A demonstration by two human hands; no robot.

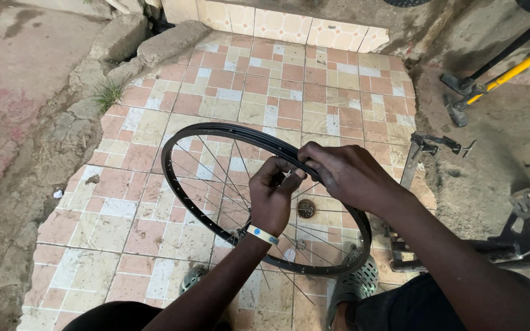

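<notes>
A black bicycle wheel rim (182, 138) with thin metal spokes is held tilted above a tiled floor. My left hand (272, 199) reaches through the spokes from below and pinches the far side of the rim with its fingertips; a pale wristband sits on that wrist. My right hand (346, 175) grips the same stretch of rim from above, fingers curled over it. Both hands meet near the rim's upper right part.
The floor is of pink and beige tiles (277, 79) with a small round drain (306, 208). Rough stones (124, 43) and dirt border the left. A bicycle frame (510, 239) and metal parts lie at right, pump-like tools (498, 79) beyond. My sandalled feet (357, 285) are below.
</notes>
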